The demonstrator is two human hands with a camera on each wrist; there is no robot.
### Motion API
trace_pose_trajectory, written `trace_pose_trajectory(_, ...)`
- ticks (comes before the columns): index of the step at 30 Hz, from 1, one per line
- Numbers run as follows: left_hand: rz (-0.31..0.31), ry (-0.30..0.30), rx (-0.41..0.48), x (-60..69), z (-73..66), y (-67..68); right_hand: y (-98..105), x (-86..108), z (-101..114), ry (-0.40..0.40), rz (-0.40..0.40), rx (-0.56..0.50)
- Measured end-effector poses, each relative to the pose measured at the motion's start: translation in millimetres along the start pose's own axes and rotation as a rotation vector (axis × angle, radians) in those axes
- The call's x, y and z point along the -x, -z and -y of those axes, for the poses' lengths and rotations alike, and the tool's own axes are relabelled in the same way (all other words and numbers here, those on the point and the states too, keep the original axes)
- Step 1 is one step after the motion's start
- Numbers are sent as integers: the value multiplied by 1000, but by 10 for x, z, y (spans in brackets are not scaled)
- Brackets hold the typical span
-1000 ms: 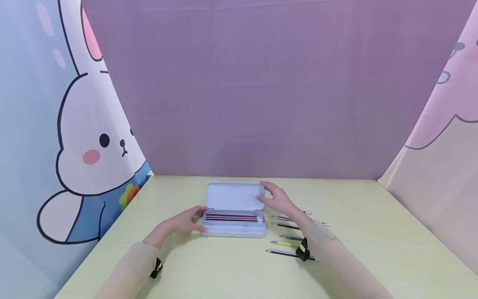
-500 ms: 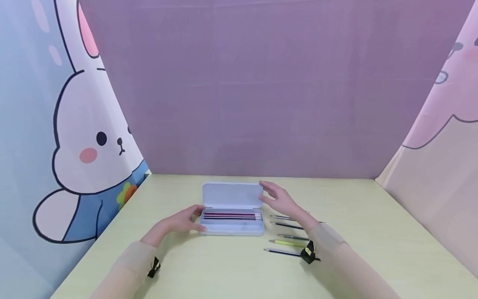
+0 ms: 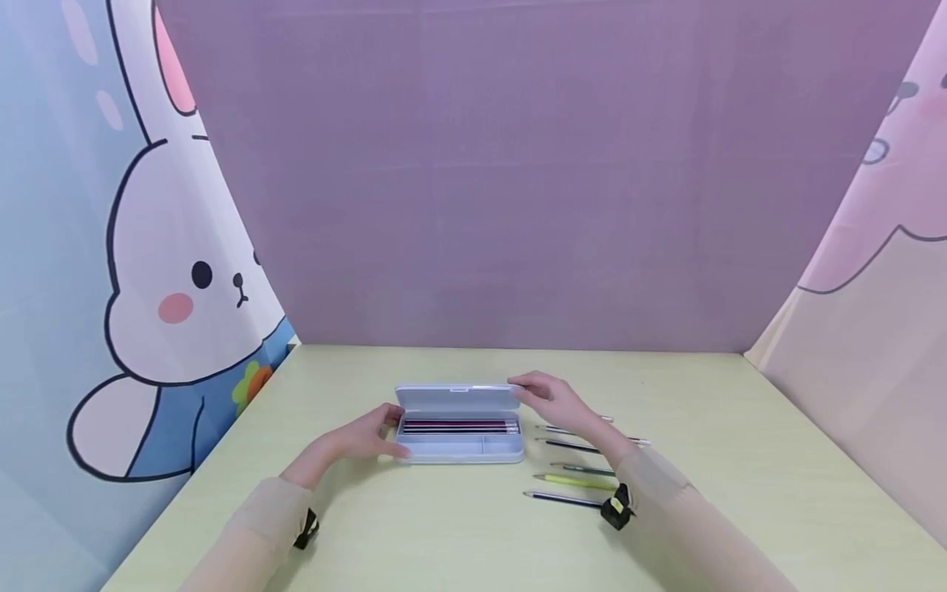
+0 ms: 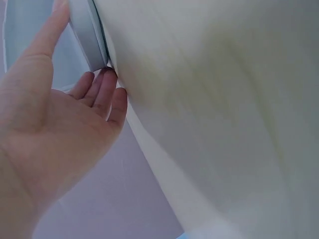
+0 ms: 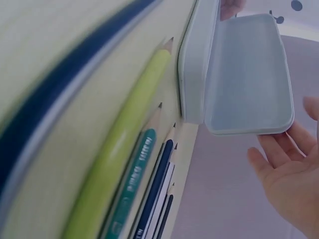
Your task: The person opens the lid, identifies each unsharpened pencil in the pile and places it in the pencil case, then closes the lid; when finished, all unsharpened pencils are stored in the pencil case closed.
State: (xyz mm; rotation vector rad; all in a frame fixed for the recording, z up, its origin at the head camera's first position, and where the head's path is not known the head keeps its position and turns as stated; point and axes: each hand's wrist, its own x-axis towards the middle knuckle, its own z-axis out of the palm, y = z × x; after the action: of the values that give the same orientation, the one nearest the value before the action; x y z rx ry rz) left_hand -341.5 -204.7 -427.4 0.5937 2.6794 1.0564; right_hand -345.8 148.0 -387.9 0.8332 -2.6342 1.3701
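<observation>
A pale pencil case (image 3: 464,448) lies on the table, and its hinged lid (image 3: 459,399) stands partly raised. Several dark and reddish striped pencils (image 3: 459,427) lie side by side in its rear compartment; the front compartments hold nothing visible. My left hand (image 3: 362,436) holds the case's left end, thumb at the front and fingers at the back corner. At the lid's upper right corner is my right hand (image 3: 558,403), its fingertips on the edge. In the right wrist view, the fingers (image 5: 276,152) reach behind the lid's end; the thumb is partly cut off.
Right of the case, several loose pencils lie roughly parallel, among them a yellow-green pencil (image 3: 573,482), a teal pencil (image 5: 132,184) and a dark striped pencil (image 3: 562,499) nearest the front. The right forearm passes over their ends. A purple backdrop (image 3: 473,181) rises behind the table (image 3: 414,534).
The lid has swung forward and down from leaning well back, and my right hand has moved down along with it. My left hand stays at the case's left end.
</observation>
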Motion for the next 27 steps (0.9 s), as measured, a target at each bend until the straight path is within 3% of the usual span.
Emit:
trace_pose_trajectory(9,14,8,27,1,13,5,-9,30,-49,-52,33,-17)
trace_pose_trajectory(19,45,-60,18,-31,25,33,-71,58,-51,-32,151,-32)
trace_pose_trajectory(22,53,-82,17,-34,26,25,-89,66,-55,-37,184,-16)
trace_pose_trajectory(27,64,-68,9,-40,17,13,-138,69,-132,-85,208,39)
